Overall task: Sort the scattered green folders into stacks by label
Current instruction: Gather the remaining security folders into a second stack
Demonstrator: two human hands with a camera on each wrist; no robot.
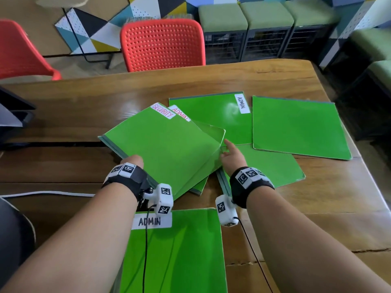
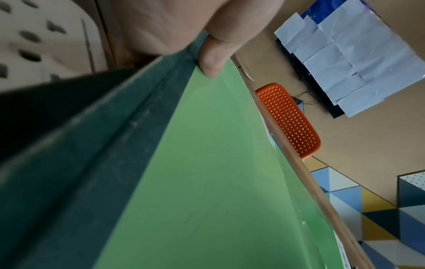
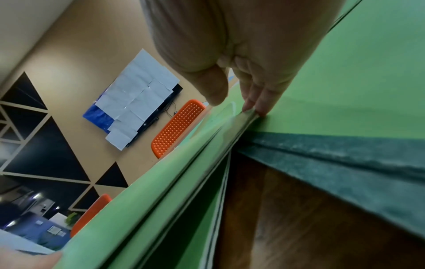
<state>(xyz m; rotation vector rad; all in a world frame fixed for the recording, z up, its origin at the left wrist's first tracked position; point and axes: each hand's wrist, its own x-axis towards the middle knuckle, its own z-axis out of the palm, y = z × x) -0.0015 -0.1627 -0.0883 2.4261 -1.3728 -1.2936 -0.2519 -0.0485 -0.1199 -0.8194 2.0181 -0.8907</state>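
Observation:
Several green folders lie scattered on the wooden table (image 1: 84, 106). My left hand (image 1: 133, 162) pinches the dark spine corner of the folder labelled SECURITY (image 1: 163, 144), thumb (image 2: 214, 60) on its cover, and holds it tilted up. My right hand (image 1: 229, 154) is at that folder's right edge, with straight fingertips (image 3: 253, 107) against the edge and the thumb just above the curled cover. Under it sits a red-lettered ADMIN folder (image 1: 181, 112). Another ADMIN folder (image 1: 211, 111) lies behind, an unlabelled one (image 1: 296, 125) to the right, and one (image 1: 268, 166) under my right hand. A separate ADMIN folder (image 1: 175, 250) lies nearest me.
A red chair (image 1: 163, 43) stands behind the table, and a second one (image 1: 19, 53) at the far left. A dark object (image 1: 12, 115) sits at the table's left edge with a white cable (image 1: 48, 193) near it. Green stools (image 1: 264, 15) line the back wall.

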